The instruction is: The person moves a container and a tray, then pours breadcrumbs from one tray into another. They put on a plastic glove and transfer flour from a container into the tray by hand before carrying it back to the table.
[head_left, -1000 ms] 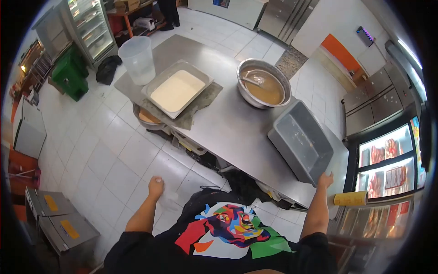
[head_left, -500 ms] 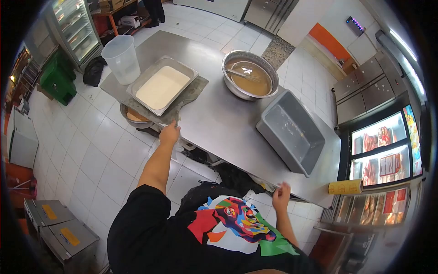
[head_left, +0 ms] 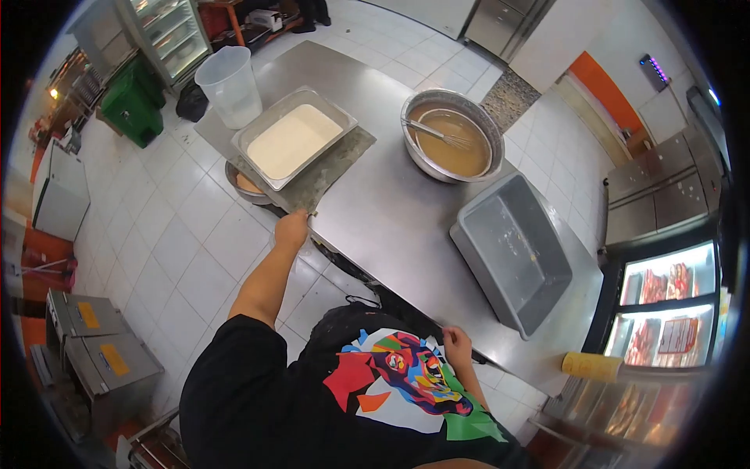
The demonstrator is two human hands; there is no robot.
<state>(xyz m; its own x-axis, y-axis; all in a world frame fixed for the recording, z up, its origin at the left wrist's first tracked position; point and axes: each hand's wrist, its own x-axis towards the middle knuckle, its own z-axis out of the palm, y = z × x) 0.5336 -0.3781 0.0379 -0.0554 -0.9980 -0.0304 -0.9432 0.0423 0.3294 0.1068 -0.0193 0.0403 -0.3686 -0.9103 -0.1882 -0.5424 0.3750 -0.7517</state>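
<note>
My left hand [head_left: 291,230] grips the near edge of the steel table [head_left: 391,211], at the corner of a grey cloth [head_left: 324,178] that lies under a metal pan of pale batter [head_left: 293,142]. My right hand [head_left: 457,347] is down by my shirt, close to the table's front edge, with fingers curled and nothing seen in it. A round metal bowl of brown liquid [head_left: 451,141] with a whisk [head_left: 437,133] stands further back. An empty grey plastic tub [head_left: 512,252] sits on the table to the right.
A clear plastic bucket [head_left: 230,86] stands at the table's far left corner. A bowl [head_left: 248,186] sits on a shelf below the pan. A yellow roll [head_left: 595,366] lies at the right end. Green bin [head_left: 133,105], glass-door coolers and grey boxes [head_left: 101,352] stand on the tiled floor.
My left hand rose from my side to the table edge by the cloth. My right hand left the grey tub's corner and dropped back near my body.
</note>
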